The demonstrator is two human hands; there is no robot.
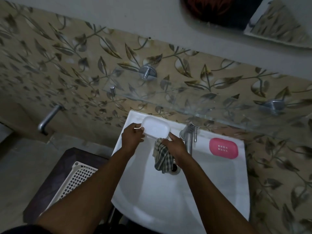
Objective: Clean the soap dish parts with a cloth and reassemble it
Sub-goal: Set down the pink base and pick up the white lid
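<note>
The white soap dish base (156, 127) is held over the back left corner of the white washbasin (211, 191). My left hand (132, 136) grips its left edge. My right hand (175, 145) holds a checked cloth (163, 157) bunched at the dish's near right corner, with the forefinger stretched along the dish's right edge. The cloth hangs down towards the drain (174, 168). The pink perforated soap dish insert (223, 148) lies flat on the basin's back right ledge, apart from both hands.
A chrome tap (190, 137) stands between the hands and the pink insert. A glass shelf (185, 100) on metal brackets juts from the leaf-patterned wall above the basin. A white plastic basket (76, 179) sits on a dark stool at the left. A wall pipe (49, 118) protrudes at left.
</note>
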